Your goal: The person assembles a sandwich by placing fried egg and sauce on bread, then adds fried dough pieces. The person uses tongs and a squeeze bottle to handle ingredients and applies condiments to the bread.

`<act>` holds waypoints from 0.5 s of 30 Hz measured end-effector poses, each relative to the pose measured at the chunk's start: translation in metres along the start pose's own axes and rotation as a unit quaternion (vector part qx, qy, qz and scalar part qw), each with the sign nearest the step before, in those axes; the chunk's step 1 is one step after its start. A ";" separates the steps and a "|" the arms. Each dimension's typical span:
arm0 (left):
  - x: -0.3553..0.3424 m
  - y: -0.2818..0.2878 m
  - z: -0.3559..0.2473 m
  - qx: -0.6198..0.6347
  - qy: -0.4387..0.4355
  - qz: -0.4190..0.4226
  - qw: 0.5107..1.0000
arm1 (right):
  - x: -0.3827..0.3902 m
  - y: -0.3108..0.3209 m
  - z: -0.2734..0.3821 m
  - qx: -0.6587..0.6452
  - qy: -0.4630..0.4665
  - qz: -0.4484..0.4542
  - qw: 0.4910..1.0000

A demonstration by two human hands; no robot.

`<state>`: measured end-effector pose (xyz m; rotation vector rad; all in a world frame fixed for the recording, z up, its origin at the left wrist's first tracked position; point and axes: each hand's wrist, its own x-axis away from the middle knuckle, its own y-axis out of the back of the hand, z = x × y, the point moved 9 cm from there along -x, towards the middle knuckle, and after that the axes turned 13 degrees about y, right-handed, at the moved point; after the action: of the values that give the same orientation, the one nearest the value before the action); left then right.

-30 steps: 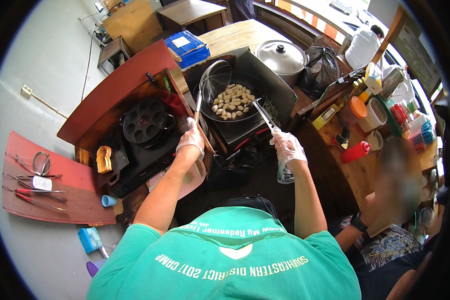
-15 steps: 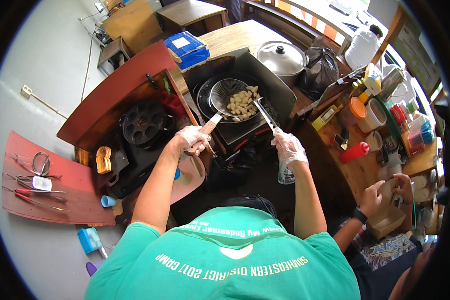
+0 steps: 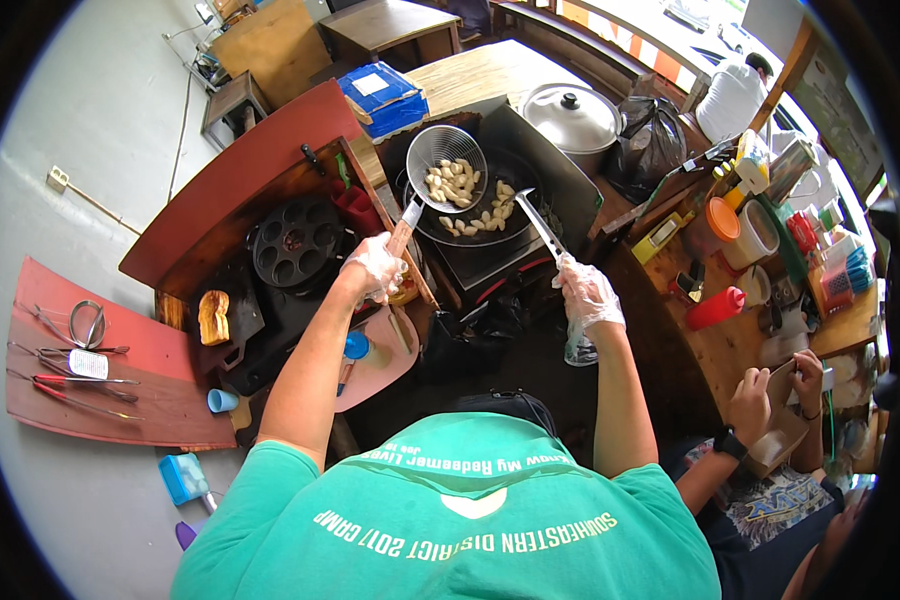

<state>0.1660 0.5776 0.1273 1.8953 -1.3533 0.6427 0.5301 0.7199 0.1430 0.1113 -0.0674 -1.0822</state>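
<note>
My left hand [image 3: 375, 267], in a clear plastic glove, is closed round the wooden handle of a round wire-mesh strainer [image 3: 425, 150]. Pale, chunky food pieces [image 3: 452, 183] lie in its bowl, held over the far left part of a black wok [image 3: 515, 165]. More such pieces [image 3: 490, 220] sit in the wok, below and right of the strainer. My gloved right hand [image 3: 588, 292] grips a long silver metal utensil [image 3: 540, 222]; its tip is by the pieces at the right, and its exact kind is unclear. Clear plastic [image 3: 580, 350] hangs beneath that hand.
Dark metal guards [image 3: 555, 160] stand round the wok. At left are a round-welled black pan [image 3: 292, 245] and toasted bread [image 3: 213, 317]. A lidded pot [image 3: 570, 115] stands beyond. At right, a co-worker's hands [image 3: 755, 405] hold a brown paper tray [image 3: 782, 425] beside a bottle-filled counter [image 3: 730, 340].
The strainer has moved up and left with part of the food in it, leaving other pieces in the wok. The utensil's tip has stayed near the wok's right side. The co-worker's paper tray has turned.
</note>
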 end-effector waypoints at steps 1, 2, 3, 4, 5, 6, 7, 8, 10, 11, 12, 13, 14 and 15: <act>-0.004 0.010 -0.001 -0.046 0.009 -0.057 0.997 | 0.000 0.001 0.001 0.000 0.002 0.000 1.000; -0.006 0.013 -0.012 -0.161 -0.033 -0.101 0.981 | 0.000 0.002 0.000 0.002 -0.003 -0.003 1.000; -0.008 0.018 -0.017 -0.237 -0.041 -0.154 0.958 | 0.001 0.004 0.000 0.005 -0.008 -0.007 1.000; -0.009 0.021 -0.018 -0.288 -0.034 -0.201 0.936 | 0.002 0.006 -0.004 0.002 -0.031 -0.014 0.999; -0.010 0.023 -0.020 -0.337 -0.027 -0.248 0.908 | 0.001 0.007 0.000 0.006 -0.011 -0.011 1.000; -0.011 0.019 -0.020 -0.330 -0.035 -0.245 0.911 | 0.002 0.007 0.000 0.005 -0.009 -0.012 1.000; -0.009 0.014 -0.025 -0.343 -0.064 -0.252 0.903 | 0.004 0.008 -0.003 0.000 -0.028 -0.015 0.999; -0.007 0.007 -0.029 -0.355 -0.092 -0.258 0.894 | 0.003 0.010 0.001 0.001 -0.005 -0.016 1.000; -0.003 -0.009 -0.031 -0.388 -0.118 -0.234 0.883 | 0.005 0.012 -0.001 -0.008 -0.018 -0.020 1.000; -0.005 -0.015 -0.022 -0.313 -0.083 -0.170 0.931 | 0.004 0.012 0.001 -0.014 -0.008 -0.016 1.000; -0.006 -0.022 -0.014 -0.237 -0.044 -0.107 0.965 | 0.004 0.013 -0.001 -0.025 -0.017 -0.013 0.999; -0.002 -0.029 -0.004 -0.129 -0.012 -0.047 0.990 | 0.005 0.012 -0.004 -0.045 -0.041 -0.012 0.998; 0.004 -0.035 0.001 -0.049 -0.010 -0.021 0.999 | 0.004 0.014 0.000 -0.035 -0.020 -0.012 0.999; 0.009 -0.038 0.000 -0.038 -0.020 0.006 0.999 | 0.004 0.015 0.002 -0.034 -0.013 -0.012 0.999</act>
<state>0.2052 0.5800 0.1244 1.8491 -1.3968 0.5547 0.5444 0.7232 0.1469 0.0362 -0.0533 -1.1096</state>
